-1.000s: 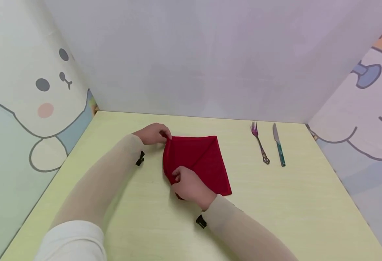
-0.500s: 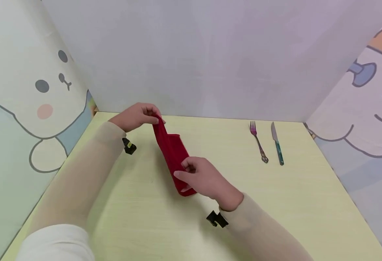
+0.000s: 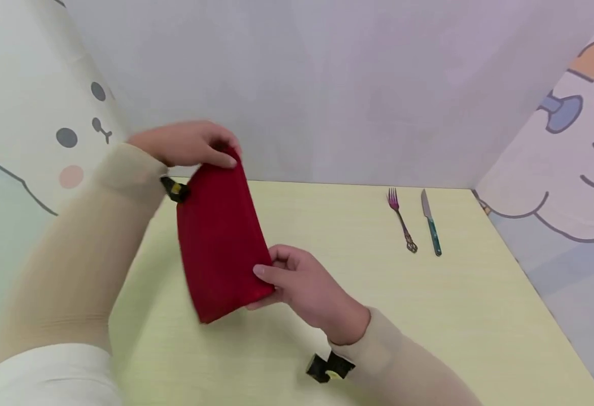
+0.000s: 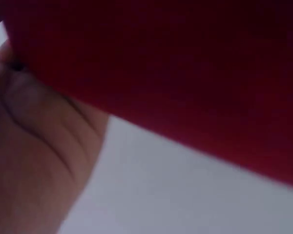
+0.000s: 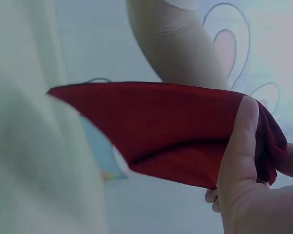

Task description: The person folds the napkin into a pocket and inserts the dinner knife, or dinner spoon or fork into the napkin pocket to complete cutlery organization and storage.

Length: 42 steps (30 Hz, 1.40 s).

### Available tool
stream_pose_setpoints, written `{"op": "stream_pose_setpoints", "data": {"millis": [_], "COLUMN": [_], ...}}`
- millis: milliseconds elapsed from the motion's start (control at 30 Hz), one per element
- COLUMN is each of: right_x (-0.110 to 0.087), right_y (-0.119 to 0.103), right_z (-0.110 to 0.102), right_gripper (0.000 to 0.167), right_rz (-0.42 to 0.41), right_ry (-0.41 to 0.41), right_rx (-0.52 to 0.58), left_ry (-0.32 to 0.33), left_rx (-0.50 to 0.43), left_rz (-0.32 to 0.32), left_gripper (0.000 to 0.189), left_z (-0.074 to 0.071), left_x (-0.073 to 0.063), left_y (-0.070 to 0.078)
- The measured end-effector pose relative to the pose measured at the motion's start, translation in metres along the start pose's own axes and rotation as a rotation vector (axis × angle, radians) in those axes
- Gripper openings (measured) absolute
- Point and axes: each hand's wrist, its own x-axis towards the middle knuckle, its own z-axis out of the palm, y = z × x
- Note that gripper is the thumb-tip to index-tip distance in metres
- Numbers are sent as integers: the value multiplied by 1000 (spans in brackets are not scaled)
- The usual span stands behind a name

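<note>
A folded red cloth napkin (image 3: 220,231) hangs tilted between both hands, lifted off the table. My left hand (image 3: 187,144) pinches its upper corner, thumb in front and fingers behind. Lower down, my right hand (image 3: 309,287) grips the napkin's right lower corner, with the thumb lying on the front face. In the right wrist view the thumb (image 5: 244,131) presses the red cloth (image 5: 151,126) against the fingers. The left wrist view is mostly filled by blurred red cloth (image 4: 176,73), with part of the left hand (image 4: 44,131) under its edge.
A fork (image 3: 402,220) and a knife with a green handle (image 3: 431,223) lie side by side at the table's back right. The pale yellow table (image 3: 429,327) meets a plain wall (image 3: 337,101) behind. Cartoon-printed panels stand at both sides.
The napkin lay on the table, was folded over, and is now raised up and to the left. My left hand has risen leftward with it; the right hand has shifted slightly right.
</note>
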Motion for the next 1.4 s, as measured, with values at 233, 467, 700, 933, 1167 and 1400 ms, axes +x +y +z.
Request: {"op": "stream_pose_setpoints", "data": {"millis": [233, 467, 700, 933, 1167, 1400], "right_x": [-9, -11, -9, -6, -9, -9], "right_y": [65, 92, 90, 76, 73, 70], "right_z": [-51, -91, -107, -120, -131, -134], "right_gripper": [21, 32, 29, 19, 15, 16], "right_rz": [185, 244, 270, 250, 279, 302], "right_ry": [210, 299, 296, 401, 377, 397], "right_rx": [46, 58, -87, -404, -435, -468], "left_ry": [-224, -123, -90, -67, -28, 10], "left_rx": [154, 72, 67, 75, 117, 149], "left_rz": [-32, -93, -150, -180, -238, -264], "left_gripper": [14, 12, 14, 14, 10, 13], "left_z": [102, 160, 175, 192, 208, 216], "left_x": [90, 136, 153, 160, 175, 182], "left_y": [-20, -18, -22, -30, -23, -14]}}
